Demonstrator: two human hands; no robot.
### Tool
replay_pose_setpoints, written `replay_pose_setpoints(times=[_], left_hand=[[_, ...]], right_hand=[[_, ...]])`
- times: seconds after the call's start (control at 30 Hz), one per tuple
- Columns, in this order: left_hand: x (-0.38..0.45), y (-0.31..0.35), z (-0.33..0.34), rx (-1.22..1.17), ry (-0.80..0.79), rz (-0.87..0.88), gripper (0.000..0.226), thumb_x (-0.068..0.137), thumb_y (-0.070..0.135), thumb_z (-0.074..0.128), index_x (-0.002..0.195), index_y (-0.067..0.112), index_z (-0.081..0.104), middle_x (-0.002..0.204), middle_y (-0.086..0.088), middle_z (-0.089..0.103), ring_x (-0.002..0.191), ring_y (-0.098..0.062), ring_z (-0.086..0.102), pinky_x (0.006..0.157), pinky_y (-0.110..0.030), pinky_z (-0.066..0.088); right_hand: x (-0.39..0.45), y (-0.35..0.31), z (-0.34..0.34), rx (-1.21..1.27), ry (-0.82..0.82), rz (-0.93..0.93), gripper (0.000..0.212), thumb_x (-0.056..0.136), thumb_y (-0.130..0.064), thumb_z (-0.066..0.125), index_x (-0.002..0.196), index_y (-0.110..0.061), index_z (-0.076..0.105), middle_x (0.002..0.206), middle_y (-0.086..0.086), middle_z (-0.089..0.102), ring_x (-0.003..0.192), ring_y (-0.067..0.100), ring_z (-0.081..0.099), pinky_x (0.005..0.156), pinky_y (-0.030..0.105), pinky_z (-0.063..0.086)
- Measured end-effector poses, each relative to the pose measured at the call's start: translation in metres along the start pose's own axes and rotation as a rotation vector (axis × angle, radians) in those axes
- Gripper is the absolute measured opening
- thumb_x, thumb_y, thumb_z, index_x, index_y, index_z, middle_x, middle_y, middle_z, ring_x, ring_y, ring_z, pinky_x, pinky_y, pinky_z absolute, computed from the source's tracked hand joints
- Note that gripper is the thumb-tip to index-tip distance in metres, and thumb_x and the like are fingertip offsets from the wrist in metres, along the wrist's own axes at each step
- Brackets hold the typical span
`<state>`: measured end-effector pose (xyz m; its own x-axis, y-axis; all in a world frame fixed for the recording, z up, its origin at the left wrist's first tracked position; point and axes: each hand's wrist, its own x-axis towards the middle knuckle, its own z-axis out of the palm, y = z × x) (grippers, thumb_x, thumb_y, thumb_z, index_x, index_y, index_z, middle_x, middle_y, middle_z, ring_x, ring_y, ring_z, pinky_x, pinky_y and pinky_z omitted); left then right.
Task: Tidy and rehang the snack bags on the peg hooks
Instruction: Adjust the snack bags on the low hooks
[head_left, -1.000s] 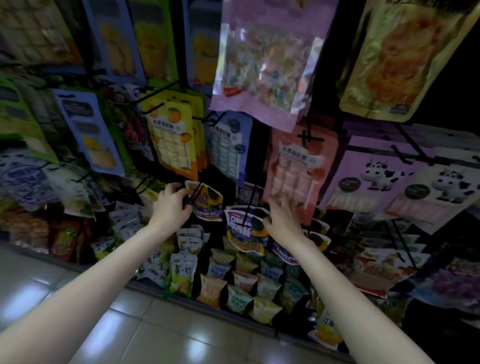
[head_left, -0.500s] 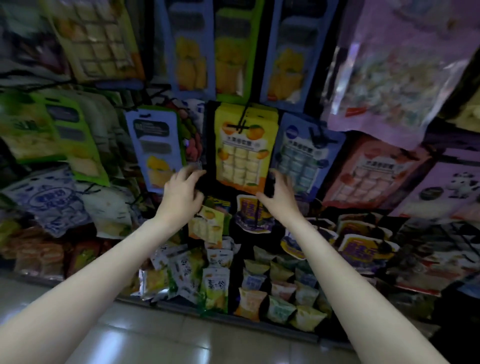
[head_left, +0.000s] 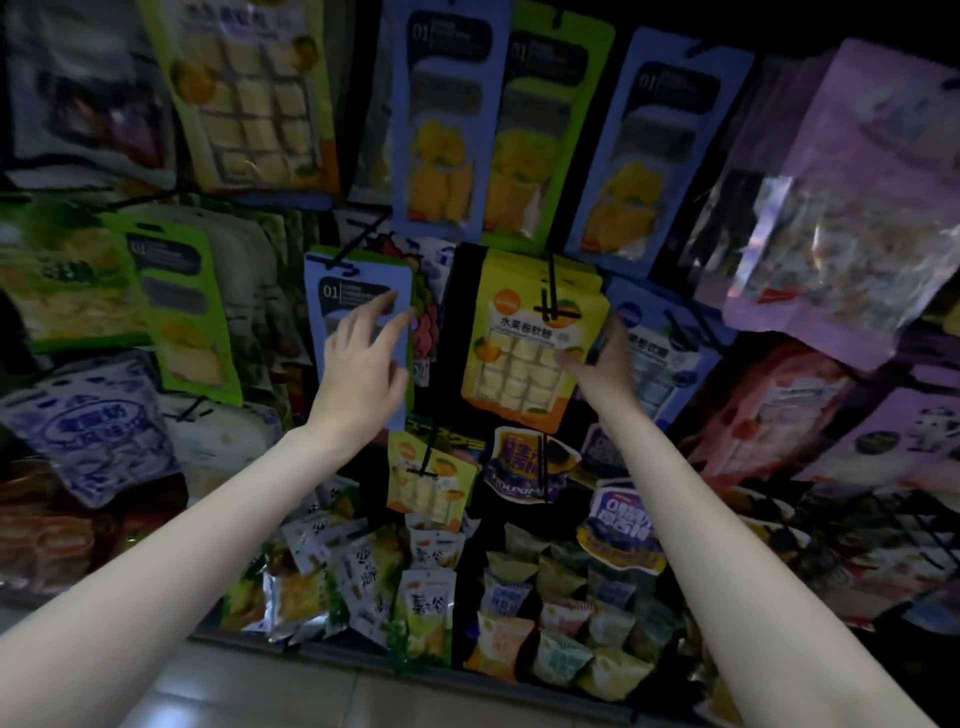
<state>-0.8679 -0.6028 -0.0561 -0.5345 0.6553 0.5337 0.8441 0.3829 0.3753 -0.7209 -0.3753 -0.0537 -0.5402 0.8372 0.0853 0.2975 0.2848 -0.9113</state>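
The left hand (head_left: 358, 364), just left of the frame's centre, has its fingers spread and nearly straight; the fingertips (head_left: 389, 301) lie over the face of a blue snack bag (head_left: 358, 291) that hangs from a black peg hook (head_left: 340, 260). Whether they touch the bag or hover just off it cannot be told, but nothing is held. The right hand (head_left: 605, 364), right of centre, is also relaxed and open, thumb pointing toward the yellow orange-candy bag (head_left: 530, 338) and fingers reaching behind that bag's right edge, next to a pale blue bag (head_left: 654, 353); it grips nothing that can be seen.

Outward from the hands, the yellow bag hangs on its own hook (head_left: 550, 301) at the middle of the frame, and it looks fairly straight. More bags hang in rows above and to both sides, and small loose packets (head_left: 519, 613) are heaped at the lower centre, above the tiled floor (head_left: 311, 696).

The step in hand seems to be straightening the middle row. The next move likely calls for closing on the blue or yellow bag's edges and squaring it on its peg.
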Motion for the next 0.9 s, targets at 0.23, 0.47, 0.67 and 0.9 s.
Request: replay_pose_setpoints(times=[0.23,0.47,0.67,0.9], left_hand=[[0.001,-0.026,0.006,0.023,-0.033,0.015,0.048,0.088,0.012,0.043,0.136,0.012,0.045,0.144,-0.013,0.036,0.130,-0.035,0.028,0.099,-0.054,0.029],[-0.062,-0.061,0.069,0.068,-0.453,0.115,0.054,0.091,0.011,0.050,0.143,0.018,0.034,0.147,-0.010,0.031,0.125,-0.031,0.033,0.095,-0.047,0.036],[-0.077,-0.085,0.065,0.052,-0.593,-0.124,0.057,0.092,0.016,0.049,0.145,0.019,0.028,0.149,-0.008,0.026,0.129,-0.033,0.037,0.099,-0.047,0.038],[-0.079,-0.127,0.055,-0.064,-0.480,-0.074,0.053,0.089,0.004,0.054,0.139,0.012,0.038,0.144,-0.014,0.033,0.122,-0.034,0.044,0.091,-0.039,0.044]], right_hand=[[-0.007,0.032,0.033,0.053,0.159,0.110,0.043,0.087,-0.019,0.064,0.124,-0.017,0.041,0.124,0.005,0.044,0.111,0.021,0.048,0.088,0.030,0.038],[-0.055,0.109,0.105,-0.164,-0.394,0.164,0.060,0.087,-0.023,0.066,0.139,-0.018,0.037,0.137,0.002,0.042,0.128,0.023,0.041,0.096,0.033,0.041],[-0.032,0.127,0.145,-0.329,-0.511,0.153,0.061,0.089,-0.015,0.062,0.142,-0.016,0.032,0.145,0.000,0.035,0.134,0.023,0.035,0.099,0.033,0.037],[-0.028,0.156,0.182,-0.364,-0.398,0.226,0.031,0.095,-0.018,0.053,0.125,-0.010,0.057,0.131,0.008,0.055,0.108,0.021,0.057,0.069,0.020,0.041]])
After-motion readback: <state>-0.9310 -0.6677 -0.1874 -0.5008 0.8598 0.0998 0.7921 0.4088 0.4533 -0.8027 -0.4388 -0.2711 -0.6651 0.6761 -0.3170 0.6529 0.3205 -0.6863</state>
